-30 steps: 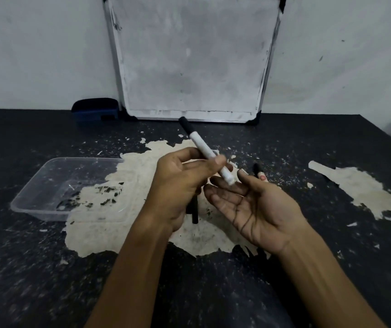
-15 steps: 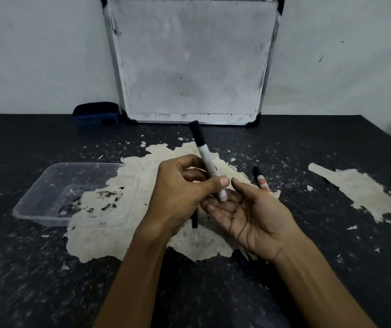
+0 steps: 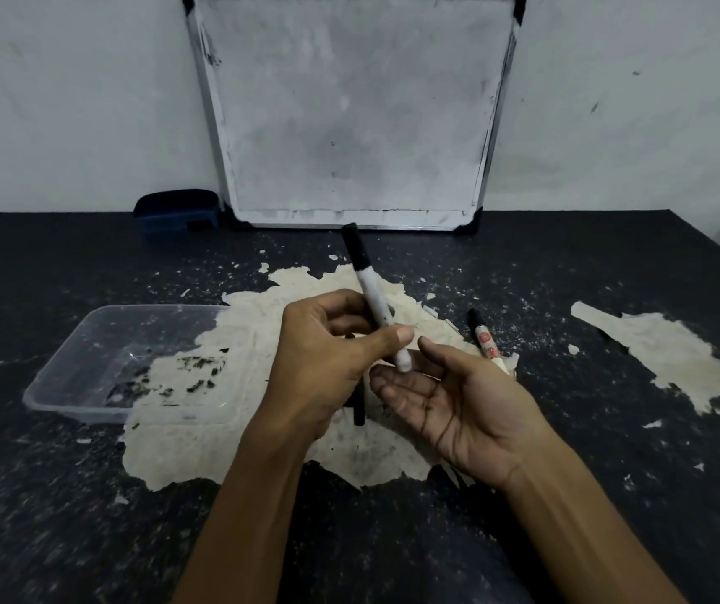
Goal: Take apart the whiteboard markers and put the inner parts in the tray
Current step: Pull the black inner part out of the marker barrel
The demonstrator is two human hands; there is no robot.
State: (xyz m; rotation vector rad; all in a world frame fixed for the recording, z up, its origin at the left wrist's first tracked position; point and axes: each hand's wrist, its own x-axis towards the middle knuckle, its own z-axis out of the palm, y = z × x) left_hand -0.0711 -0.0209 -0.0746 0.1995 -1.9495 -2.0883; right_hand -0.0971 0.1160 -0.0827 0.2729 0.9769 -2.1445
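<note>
The left hand (image 3: 327, 364) grips a whiteboard marker (image 3: 375, 298) between thumb and fingers, above the middle of the surface (image 3: 44, 516). The marker is tilted, with its black cap pointing up and away toward the whiteboard (image 3: 349, 115) and its white lower end pointing down toward the right hand (image 3: 458, 398). The right hand is open, palm up, fingers loosely curled, directly beneath the marker's lower end; whether that end touches the fingertips cannot be determined. A thin black part (image 3: 358, 407) projects downward below the left hand, between the two hands; whether the left hand holds it cannot be determined. A second marker (image 3: 482, 333), with a black cap and red print on its white barrel, lies on the surface just beyond the right hand, partly hidden by it. A clear plastic tray (image 3: 66, 385) sits on the surface to the left of the left hand, with dark specks visible through its base. The dark surface shows large pale patches where the coating has peeled. The whiteboard leans against the wall at the far edge, and a dark blue eraser (image 3: 175, 211) rests just to its left.
</note>
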